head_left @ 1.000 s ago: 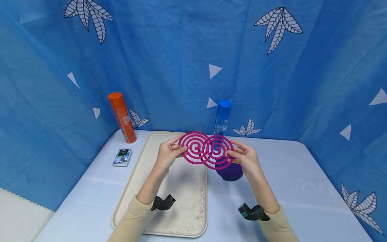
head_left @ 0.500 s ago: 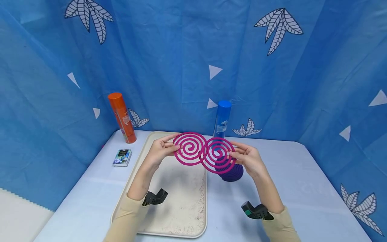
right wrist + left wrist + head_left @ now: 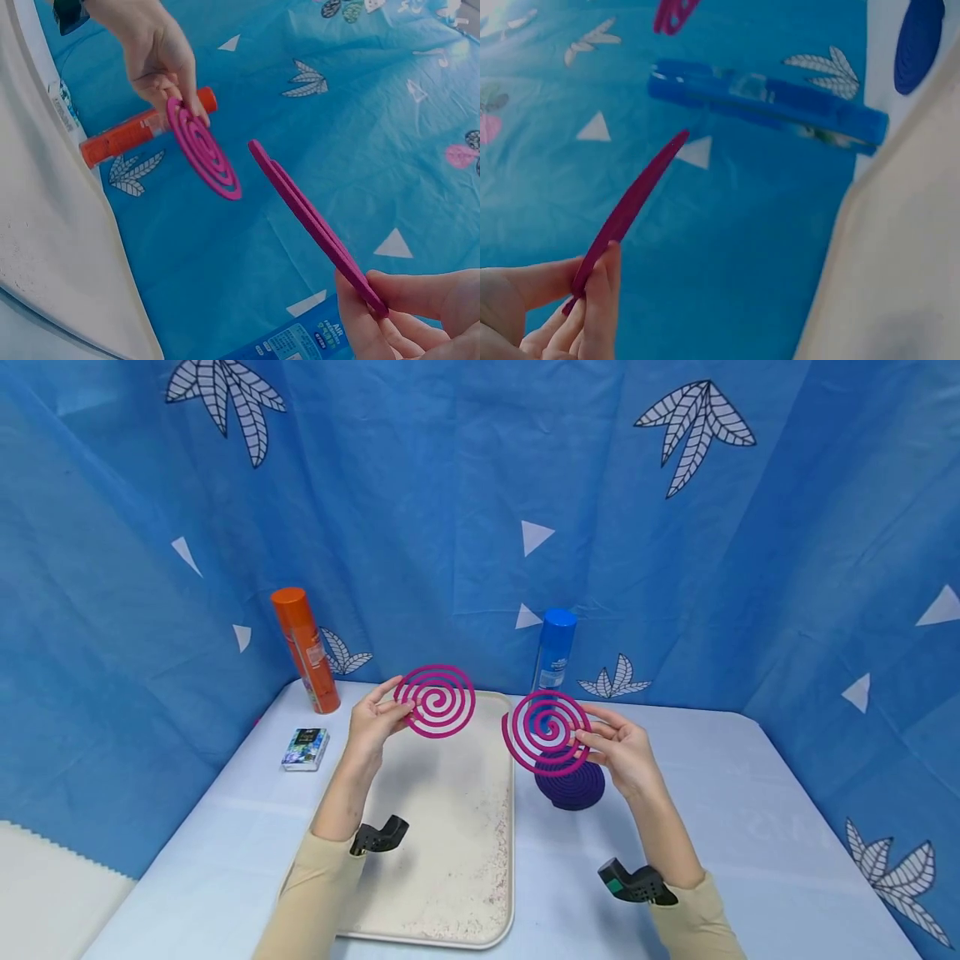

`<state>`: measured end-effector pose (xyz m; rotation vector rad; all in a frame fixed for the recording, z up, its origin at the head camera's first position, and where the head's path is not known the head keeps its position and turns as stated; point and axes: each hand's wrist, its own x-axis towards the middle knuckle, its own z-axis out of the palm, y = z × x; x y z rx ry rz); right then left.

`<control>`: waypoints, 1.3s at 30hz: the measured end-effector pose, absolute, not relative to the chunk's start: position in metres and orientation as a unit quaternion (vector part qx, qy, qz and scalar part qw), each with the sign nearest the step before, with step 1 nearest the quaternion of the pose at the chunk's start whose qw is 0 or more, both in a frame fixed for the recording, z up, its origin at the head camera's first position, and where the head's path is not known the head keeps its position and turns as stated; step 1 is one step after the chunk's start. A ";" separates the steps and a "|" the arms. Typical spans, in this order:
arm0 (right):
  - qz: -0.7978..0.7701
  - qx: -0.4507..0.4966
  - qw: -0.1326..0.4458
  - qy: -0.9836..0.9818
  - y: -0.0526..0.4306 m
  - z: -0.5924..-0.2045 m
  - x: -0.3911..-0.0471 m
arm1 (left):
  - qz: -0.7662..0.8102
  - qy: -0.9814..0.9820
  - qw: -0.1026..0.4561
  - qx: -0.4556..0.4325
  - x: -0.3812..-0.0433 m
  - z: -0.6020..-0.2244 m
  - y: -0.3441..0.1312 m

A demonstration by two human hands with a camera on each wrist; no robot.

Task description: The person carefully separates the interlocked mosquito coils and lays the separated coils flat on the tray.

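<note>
Two magenta mosquito coils are in the air, apart from each other. My left hand (image 3: 369, 724) pinches one mosquito coil (image 3: 436, 735) at its left edge, thumb in front, above the far part of the cream tray (image 3: 450, 835). In the left wrist view that coil (image 3: 634, 199) appears nearly edge-on. My right hand (image 3: 626, 756) pinches the other mosquito coil (image 3: 551, 772) by its right edge. This coil partly covers the blue spray can (image 3: 558, 631) and a dark purple coil or stack of coils (image 3: 573, 793) on the table.
An orange spray can (image 3: 306, 652) stands at the back left, with a small patterned box (image 3: 305, 750) in front of it. Behind the white table (image 3: 675, 860) hangs a blue curtain (image 3: 390, 527) with leaf prints.
The two coils, overlapping in view a second ago, have come apart. My left hand has moved left and slightly up with its coil. My right hand has shifted slightly right.
</note>
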<state>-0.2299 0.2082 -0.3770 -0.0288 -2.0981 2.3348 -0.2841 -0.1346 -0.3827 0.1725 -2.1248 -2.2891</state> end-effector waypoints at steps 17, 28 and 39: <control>0.739 -0.010 -0.019 -0.673 0.199 -0.388 -0.229 | -0.707 -0.669 0.085 0.211 -0.320 -0.458 -0.159; 0.740 -0.020 -0.025 -0.672 0.188 -0.397 -0.235 | -0.685 -0.692 0.123 0.194 -0.322 -0.482 -0.160; 0.742 -0.040 -0.020 -0.669 0.167 -0.420 -0.251 | -0.636 -0.730 0.155 0.195 -0.323 -0.485 -0.166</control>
